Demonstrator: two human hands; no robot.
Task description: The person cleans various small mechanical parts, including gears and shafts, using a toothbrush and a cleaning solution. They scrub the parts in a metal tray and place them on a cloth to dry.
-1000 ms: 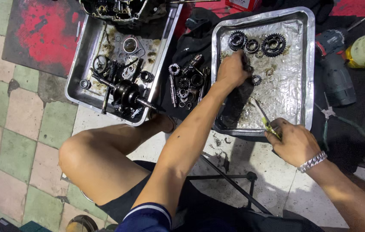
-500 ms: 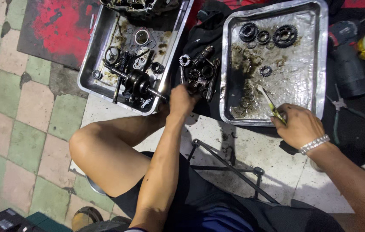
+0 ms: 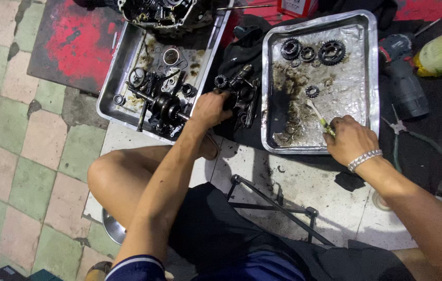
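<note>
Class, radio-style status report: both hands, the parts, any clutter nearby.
Left hand on gear cluster between the trays. Right hand gripping toothbrush over right tray. Loose gears at tray's far end.

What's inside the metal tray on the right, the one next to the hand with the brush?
The right tray holds three gears along its top, one small gear mid-tray, and greasy smears. The right hand and brush cover its lower corner.
</note>
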